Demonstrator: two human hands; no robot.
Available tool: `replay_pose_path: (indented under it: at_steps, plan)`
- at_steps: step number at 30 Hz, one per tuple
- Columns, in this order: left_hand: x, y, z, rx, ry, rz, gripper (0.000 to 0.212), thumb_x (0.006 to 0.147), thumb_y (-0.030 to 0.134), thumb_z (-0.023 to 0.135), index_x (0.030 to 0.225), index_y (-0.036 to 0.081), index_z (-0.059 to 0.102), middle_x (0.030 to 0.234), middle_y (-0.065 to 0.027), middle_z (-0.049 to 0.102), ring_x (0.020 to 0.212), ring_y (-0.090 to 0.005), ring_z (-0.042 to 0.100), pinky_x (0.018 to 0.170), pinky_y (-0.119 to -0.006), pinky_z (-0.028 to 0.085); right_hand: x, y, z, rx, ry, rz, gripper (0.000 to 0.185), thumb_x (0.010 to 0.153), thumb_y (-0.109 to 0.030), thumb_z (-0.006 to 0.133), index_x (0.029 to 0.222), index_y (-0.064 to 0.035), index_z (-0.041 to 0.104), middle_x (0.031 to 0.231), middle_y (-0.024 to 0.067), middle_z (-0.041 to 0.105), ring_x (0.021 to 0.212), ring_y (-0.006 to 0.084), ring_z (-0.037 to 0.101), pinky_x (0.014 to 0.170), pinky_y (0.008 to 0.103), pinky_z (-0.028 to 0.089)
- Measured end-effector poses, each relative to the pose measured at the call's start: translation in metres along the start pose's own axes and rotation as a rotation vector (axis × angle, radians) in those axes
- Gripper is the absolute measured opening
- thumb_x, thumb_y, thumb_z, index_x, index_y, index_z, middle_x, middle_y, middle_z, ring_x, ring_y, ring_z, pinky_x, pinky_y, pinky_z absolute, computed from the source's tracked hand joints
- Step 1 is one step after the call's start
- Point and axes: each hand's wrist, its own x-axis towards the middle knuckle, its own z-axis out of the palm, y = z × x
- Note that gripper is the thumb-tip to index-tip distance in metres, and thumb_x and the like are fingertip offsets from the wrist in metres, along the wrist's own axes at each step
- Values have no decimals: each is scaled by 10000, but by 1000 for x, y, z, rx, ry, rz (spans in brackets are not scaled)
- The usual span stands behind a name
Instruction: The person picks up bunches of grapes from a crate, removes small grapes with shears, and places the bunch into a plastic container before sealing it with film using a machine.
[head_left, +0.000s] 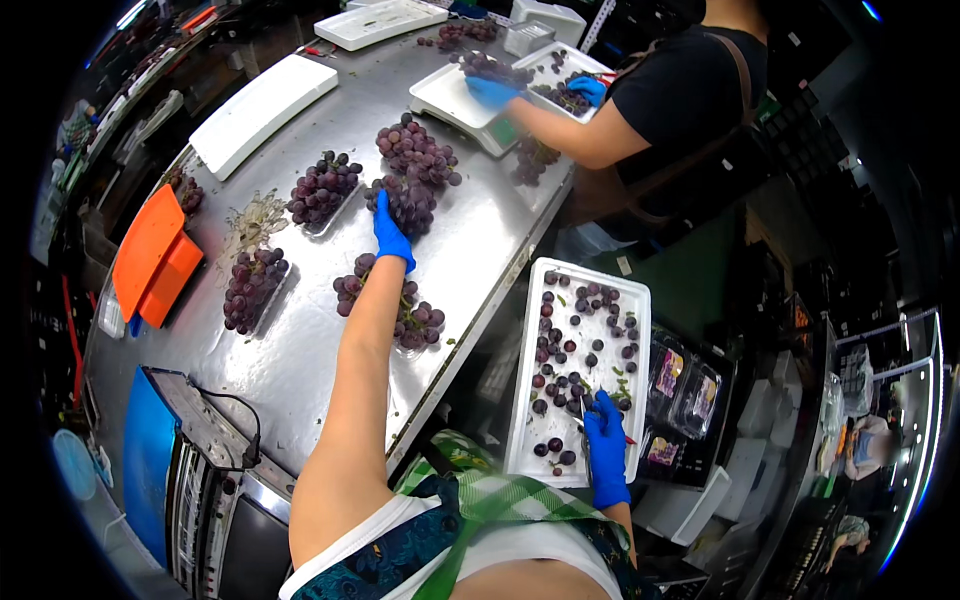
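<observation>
My left hand (393, 232), in a blue glove, reaches over the steel table and touches a bunch of dark grapes (411, 206); its grip is partly hidden. Just beyond lies a redder grape bunch (414, 150). Another bunch (420, 324) lies partly beneath my forearm. To the left, two clear plastic trays hold grapes (324, 189) and more grapes (253, 292). My right hand (606, 442), also blue-gloved, holds small red-handled scissors (628, 440) over a white foam tray (527, 420) with loose grapes and green stem bits.
A co-worker (675, 112) handles grapes at a white scale (450, 101) farther along the table. White foam trays (262, 112), an orange plastic scoop-like object (154, 259) and a blue-and-metal machine (150, 457) stand at left. Packed clear boxes (686, 386) lie right of the loose-grape tray.
</observation>
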Motion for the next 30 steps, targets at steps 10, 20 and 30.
replay_pose_path:
  at_steps: [10,20,30]
  plan:
    - [-41,21,32,273,83,-85,503,875,438,525,1294,163,481,1247,-84,537,1105,-290,529,960,-479,416,-2,37,-8,22,57,28,457,866,-109,591,1301,-60,462,1205,75,542,992,151,535,861,297,440]
    - [-185,-4,40,421,-70,-77,384,938,232,458,1284,67,468,1236,-72,523,1150,-216,484,978,-347,400,-16,65,-20,-190,161,4,457,834,-107,628,1270,-67,499,1229,92,520,1096,205,518,920,314,415]
    - [-365,-53,39,729,-464,-510,333,928,156,500,1230,20,524,992,-65,626,882,-110,563,850,-268,449,-56,54,-6,-450,94,-185,433,858,-85,565,1284,-64,489,1271,135,496,1140,246,493,944,337,399]
